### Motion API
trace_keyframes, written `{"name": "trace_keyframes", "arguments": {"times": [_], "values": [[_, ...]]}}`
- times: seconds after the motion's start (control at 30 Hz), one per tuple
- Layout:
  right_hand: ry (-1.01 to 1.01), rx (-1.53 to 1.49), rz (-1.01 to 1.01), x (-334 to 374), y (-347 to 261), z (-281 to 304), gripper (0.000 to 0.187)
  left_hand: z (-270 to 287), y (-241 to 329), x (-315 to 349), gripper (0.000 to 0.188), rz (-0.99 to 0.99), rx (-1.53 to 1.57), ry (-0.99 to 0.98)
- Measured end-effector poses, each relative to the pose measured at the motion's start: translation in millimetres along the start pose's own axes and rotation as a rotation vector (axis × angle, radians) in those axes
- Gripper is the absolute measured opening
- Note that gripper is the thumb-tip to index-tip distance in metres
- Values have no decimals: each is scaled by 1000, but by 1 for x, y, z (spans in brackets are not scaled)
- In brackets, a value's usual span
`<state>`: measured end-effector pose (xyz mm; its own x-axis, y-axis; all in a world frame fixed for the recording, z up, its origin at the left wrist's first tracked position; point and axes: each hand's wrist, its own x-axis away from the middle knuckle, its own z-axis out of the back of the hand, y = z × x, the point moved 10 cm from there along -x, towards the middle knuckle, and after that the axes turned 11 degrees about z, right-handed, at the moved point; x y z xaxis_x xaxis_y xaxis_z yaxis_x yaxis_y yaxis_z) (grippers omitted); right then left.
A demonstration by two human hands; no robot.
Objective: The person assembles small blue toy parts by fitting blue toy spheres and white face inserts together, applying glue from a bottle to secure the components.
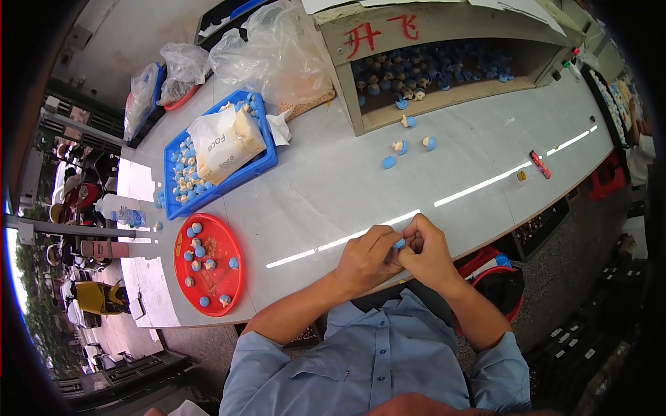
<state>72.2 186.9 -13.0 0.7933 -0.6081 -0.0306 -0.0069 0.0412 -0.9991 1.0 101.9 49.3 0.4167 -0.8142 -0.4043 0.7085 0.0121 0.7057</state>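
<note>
Both my hands meet over the table's near edge, around a small blue figurine piece (pixel 399 244). My left hand (pixel 366 258) pinches this piece between bent fingers. Fingertips of my right hand (pixel 426 254) close against its other side; whether they grip the same piece or a second small part is hidden. To the left, a round red tray (pixel 220 288) holds several small blue-and-cream figurine heads (pixel 210 264). A few more such pieces (pixel 399 146) lie loose on the table beyond my hands.
A blue crate (pixel 239 177) of similar pieces, with a white tissue pack (pixel 225 142) on top, stands at the far left. Behind are clear plastic bags (pixel 277 52) and an open-fronted box (pixel 357 104) full of pieces. A red tube (pixel 540 165) lies right.
</note>
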Motion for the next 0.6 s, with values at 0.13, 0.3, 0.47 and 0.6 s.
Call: {"name": "trace_keyframes", "arguments": {"times": [0.13, 0.3, 0.47, 0.6], "values": [[-2, -64, -16, 6, 1, 1, 18, 4, -4, -2, 32, 50, 125, -17], [0, -31, 5, 5, 4, 0, 18, 4, -11, -1, 30, 111, 206, -23], [24, -21, -20, 6, 9, 1, 17, 3, -15, -3, 29, 164, 282, -38], [42, -34, -10, 6, 8, 2, 16, 4, -12, -3, 23, 145, 295, -34]]}}
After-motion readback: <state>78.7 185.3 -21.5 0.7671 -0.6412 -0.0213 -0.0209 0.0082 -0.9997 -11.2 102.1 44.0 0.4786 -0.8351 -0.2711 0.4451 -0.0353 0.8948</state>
